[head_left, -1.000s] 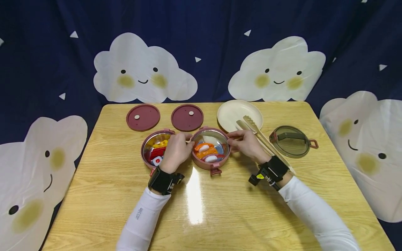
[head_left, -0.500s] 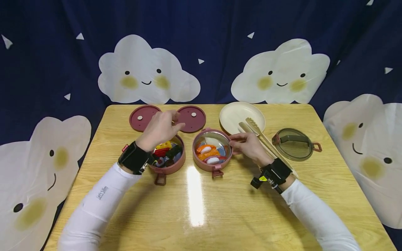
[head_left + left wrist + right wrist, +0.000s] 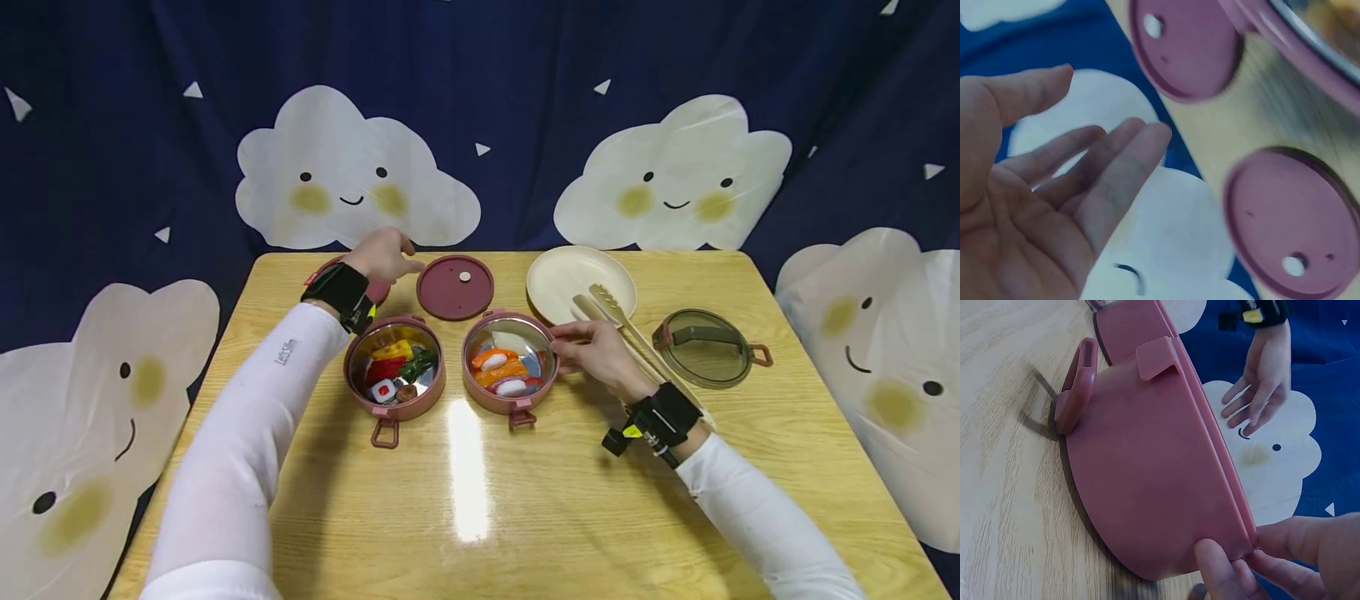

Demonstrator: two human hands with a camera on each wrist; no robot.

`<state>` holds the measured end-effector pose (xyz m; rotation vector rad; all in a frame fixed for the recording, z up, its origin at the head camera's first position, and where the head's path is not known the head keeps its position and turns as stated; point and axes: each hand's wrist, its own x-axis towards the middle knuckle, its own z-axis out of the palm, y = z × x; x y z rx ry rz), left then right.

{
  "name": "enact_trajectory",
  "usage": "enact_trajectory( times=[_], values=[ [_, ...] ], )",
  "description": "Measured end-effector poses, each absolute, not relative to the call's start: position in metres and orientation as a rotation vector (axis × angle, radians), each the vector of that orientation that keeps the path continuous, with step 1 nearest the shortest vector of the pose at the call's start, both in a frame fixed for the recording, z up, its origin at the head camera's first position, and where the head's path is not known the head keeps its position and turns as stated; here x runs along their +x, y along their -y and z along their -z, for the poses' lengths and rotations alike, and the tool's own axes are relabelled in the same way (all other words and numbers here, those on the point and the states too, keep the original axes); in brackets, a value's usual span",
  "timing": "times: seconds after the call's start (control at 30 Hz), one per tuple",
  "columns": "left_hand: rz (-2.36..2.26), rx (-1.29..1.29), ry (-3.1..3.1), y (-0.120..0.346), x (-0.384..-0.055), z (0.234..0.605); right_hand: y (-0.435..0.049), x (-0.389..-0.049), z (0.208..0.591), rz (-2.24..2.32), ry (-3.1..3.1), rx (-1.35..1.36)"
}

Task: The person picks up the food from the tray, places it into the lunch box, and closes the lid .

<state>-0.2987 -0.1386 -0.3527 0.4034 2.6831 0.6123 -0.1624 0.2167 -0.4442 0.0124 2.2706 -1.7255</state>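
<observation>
My left hand (image 3: 381, 254) hovers over the left dark-pink round lid (image 3: 379, 292), holding nothing. In the left wrist view its fingers are spread and slightly bent, apart from the lids. My right hand (image 3: 597, 354) pinches the rim of the right pink round container (image 3: 1141, 456) between thumb and fingers. Inside that steel-lined container lie orange-and-white toy sushi pieces (image 3: 495, 360). The left pink container (image 3: 420, 405) holds yellow, red and green toy food, a toy sushi roll (image 3: 383, 391) and a brown piece (image 3: 407, 393). Another dark-pink lid (image 3: 442, 296) lies behind the containers.
A cream plate (image 3: 558, 279) stands at the back, with beige tongs (image 3: 637, 342) leaning over its edge. To the right lies a clear lid (image 3: 705, 362) with a handle. Clip handles stick out from the containers' fronts. A dark-blue cloud-print curtain (image 3: 517, 100) hangs behind the table.
My left hand has left the containers and moved back and left, over the left lid. The left container has turned, its clip now facing front. My right hand keeps its pinch.
</observation>
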Motion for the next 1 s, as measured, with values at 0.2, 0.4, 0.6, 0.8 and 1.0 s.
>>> enact_trajectory(
  times=[0.2, 0.4, 0.6, 0.8, 1.0],
  values=[
    [-0.565, 0.278, -2.613, 0.147, -0.333, 0.383, -0.217, -0.161, 0.446, 1.743, -2.249, 0.024],
    [-0.631, 0.164, -2.527, 0.144, -0.356, 0.402, -0.218, -0.162, 0.446, 1.761, -2.252, 0.029],
    [-0.513, 0.181, -2.509, 0.136, -0.381, 0.416, -0.218, -0.163, 0.445, 1.779, -2.221, 0.018],
    [-0.442, 0.221, -2.476, 0.139, -0.426, 0.456, -0.218, -0.162, 0.445, 1.757, -2.237, 0.035],
    [-0.314, 0.267, -2.550, 0.129, -0.433, 0.481, -0.219, -0.162, 0.445, 1.742, -2.234, 0.039]
  ],
)
